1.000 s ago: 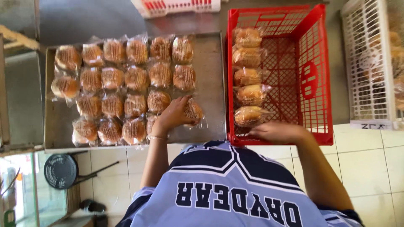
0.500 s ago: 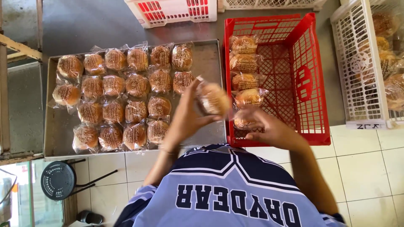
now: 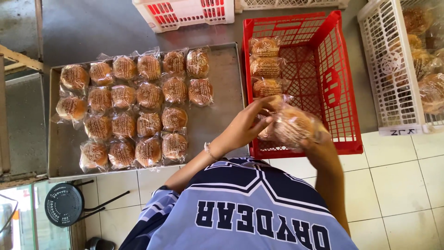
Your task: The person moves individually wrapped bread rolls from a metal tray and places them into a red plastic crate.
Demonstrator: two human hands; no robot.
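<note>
Both hands meet over the near left corner of the red crate (image 3: 340, 99), holding a wrapped bun (image 3: 293, 126) between them. The left hand (image 3: 247, 126) reaches in from the tray side, its fingers (image 3: 263, 105) curled over the top of the clear wrapper. The right hand (image 3: 319, 143) sits under and behind the bun and is mostly hidden by it, so I cannot tell how its fingers are set, though the bun rests against it. The bun is blurred in the picture and hangs just above the crate's front edge. Inside the crate, three more wrapped buns (image 3: 265, 67) lie in a column along the left wall (one behind the other, touching). To the left, a metal tray (image 3: 222, 115) carries rows of wrapped buns (image 3: 138, 106) packed close together, with its right part bare. A white crate (image 3: 393, 69) stands just right of the red one and holds more wrapped buns. Another white crate with red sides (image 3: 185, 11) lies beyond the tray. A small black stool (image 3: 64, 203) stands on the tiled floor (image 3: 402, 185), near the tray's front left corner.
</note>
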